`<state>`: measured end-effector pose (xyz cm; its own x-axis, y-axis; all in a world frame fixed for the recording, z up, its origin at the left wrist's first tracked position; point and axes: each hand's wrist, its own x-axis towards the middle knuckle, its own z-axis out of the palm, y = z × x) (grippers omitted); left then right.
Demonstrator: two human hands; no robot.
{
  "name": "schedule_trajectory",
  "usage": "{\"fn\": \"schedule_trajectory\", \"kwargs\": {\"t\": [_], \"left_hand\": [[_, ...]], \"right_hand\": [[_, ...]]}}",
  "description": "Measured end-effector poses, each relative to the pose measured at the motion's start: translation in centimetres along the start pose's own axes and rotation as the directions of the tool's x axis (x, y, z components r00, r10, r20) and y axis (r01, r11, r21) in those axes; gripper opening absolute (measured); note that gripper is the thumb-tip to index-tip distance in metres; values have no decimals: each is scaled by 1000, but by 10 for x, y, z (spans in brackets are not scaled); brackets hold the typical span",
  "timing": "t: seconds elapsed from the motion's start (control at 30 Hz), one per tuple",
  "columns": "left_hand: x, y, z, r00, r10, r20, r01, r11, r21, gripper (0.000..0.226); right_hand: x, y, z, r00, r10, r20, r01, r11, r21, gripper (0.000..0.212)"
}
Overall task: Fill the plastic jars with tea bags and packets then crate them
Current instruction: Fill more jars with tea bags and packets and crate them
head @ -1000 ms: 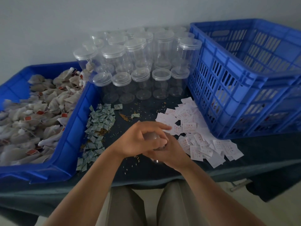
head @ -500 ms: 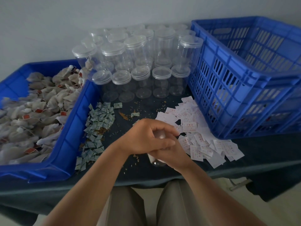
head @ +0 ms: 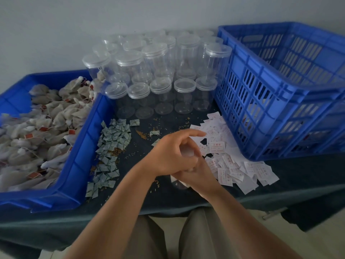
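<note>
a worker's left hand [head: 173, 156] curls over the top of a clear plastic jar [head: 179, 184], index finger straight and pointing right, while the right hand [head: 197, 177] grips the jar's body from below. the jar is held tilted just above the table's near edge, with white contents showing through its base. the lid itself is hidden under the fingers, but the step looks like closing a filled jar. if so, the next move calls for a firm twist to seat the lid, then a lift to the right over the crate's wall.

from the left: a shallow blue plastic tray [head: 78, 165] is heaped with white tea bags with red tags [head: 37, 128]. just beside it lies a strip of small grey-green folded packets [head: 112, 146]. behind stand rows of lidded clear plastic jars [head: 158, 71], some stacked two high. loose brown grains [head: 140, 132] dot the middle. white paper slips printed in red [head: 233, 165] fan out right of the hands and touch a blue slatted plastic crate [head: 261, 109]. pale shapes show through the crate's slats, too unclear to name.

everything rests on a dark green cloth [head: 298, 184] covering the table, set against a pale grey wall [head: 93, 15]. the worker's khaki trousers [head: 149, 240] show below the edge.
</note>
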<state>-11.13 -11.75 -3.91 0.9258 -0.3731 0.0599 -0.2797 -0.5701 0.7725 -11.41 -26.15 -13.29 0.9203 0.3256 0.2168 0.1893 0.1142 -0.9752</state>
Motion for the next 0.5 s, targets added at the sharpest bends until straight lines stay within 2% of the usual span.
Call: {"fn": "schedule_trajectory", "kwargs": {"t": [0.07,0.13,0.2,0.27,0.33,0.4,0.5], "left_hand": [[0,-4,-4,999,-9,37,11,998,-61,66],[-1,-5,2,997,-44,-63,40,997,-67,57],[-4,-2,14,960,-101,-262,128,988,86,53],[-7,2,27,926,-66,-372,160,960,230,58],[-7,4,29,943,-33,-330,105,973,203,52],[-6,4,20,974,-55,-219,79,992,99,62],[-4,1,7,998,-34,-58,37,998,43,76]], "right_hand": [[0,1,3,1000,-1,14,1,1000,-9,33],[0,2,6,1000,2,-28,-4,997,-79,29],[-1,5,9,999,-10,-49,3,990,-141,33],[-2,5,10,998,-14,-53,4,982,-188,42],[-3,8,6,998,-15,-53,5,984,-178,36],[-1,8,1,999,9,-45,-15,991,-130,33],[3,2,-2,998,49,27,-48,998,-46,28]]}}
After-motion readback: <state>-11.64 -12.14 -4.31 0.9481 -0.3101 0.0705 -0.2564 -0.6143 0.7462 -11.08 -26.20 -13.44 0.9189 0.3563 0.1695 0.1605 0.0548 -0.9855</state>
